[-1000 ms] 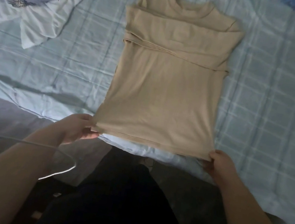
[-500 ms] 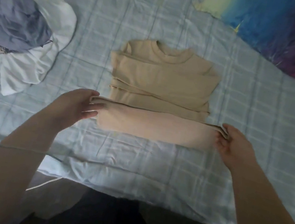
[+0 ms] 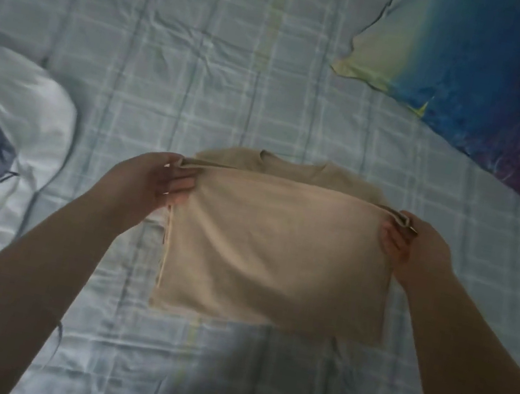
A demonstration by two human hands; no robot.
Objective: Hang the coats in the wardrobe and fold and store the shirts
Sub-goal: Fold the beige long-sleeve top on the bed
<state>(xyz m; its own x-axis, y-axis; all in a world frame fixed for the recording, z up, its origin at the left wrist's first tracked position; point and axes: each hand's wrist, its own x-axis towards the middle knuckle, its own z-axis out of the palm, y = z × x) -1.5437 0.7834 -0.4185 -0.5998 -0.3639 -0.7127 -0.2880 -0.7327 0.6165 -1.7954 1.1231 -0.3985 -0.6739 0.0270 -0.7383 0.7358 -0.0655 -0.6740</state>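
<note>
The beige shirt (image 3: 276, 252) is lying mid-bed, collar pointing toward the far edge, long axis now running left-right. Left hand (image 3: 152, 188) and right hand (image 3: 416, 248) are pinching its hem corners, having carried them up near the collar, on the plaid bedsheet (image 3: 174, 43).

Two bare forearms enter from the bottom of the frame, one from the lower left corner and one from the lower right corner, each narrowing toward the wrist near the middle of the picture. No sleeves, cuffs, watches or bracelets cover either arm as far as the frame edges show them. The left hand (image 3: 156, 184), left of centre, shows short fingernails with pale tips. The right hand (image 3: 416, 245), right of centre, shows its fingers edge-on, with one nail catching the light. No rings are visible on either hand, though the picture is dim and slightly blurred.
</note>
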